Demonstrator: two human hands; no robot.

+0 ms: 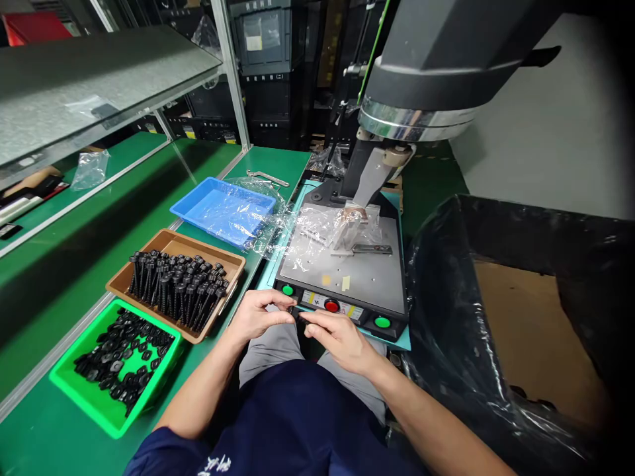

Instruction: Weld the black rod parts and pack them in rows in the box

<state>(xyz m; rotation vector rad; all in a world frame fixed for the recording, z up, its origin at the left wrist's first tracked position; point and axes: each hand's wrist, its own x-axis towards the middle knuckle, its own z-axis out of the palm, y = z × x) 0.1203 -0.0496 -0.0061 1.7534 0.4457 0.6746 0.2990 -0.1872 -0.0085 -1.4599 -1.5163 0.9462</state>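
Observation:
My left hand (262, 313) pinches a small black part (296, 313) over my lap, just in front of the machine's front panel. On the other side of the same part, the fingertips of my right hand (338, 336) are closed against it. The fingers hide most of the part, so I cannot make out its exact shape. To the left, a green tray (118, 428) holds many small black plastic pieces (116, 350). Behind it, a brown tray (238, 274) is filled with long black ribbed pieces with wide heads (176, 284), standing close together.
A press-like machine with a grey base plate (317, 264), green buttons (382, 322) and a red button (331, 306) stands ahead. Clear plastic film (268, 218) lies across a blue tray (198, 201) and the plate. A wrench (268, 178) lies behind. At right stands a black-lined bin (446, 277).

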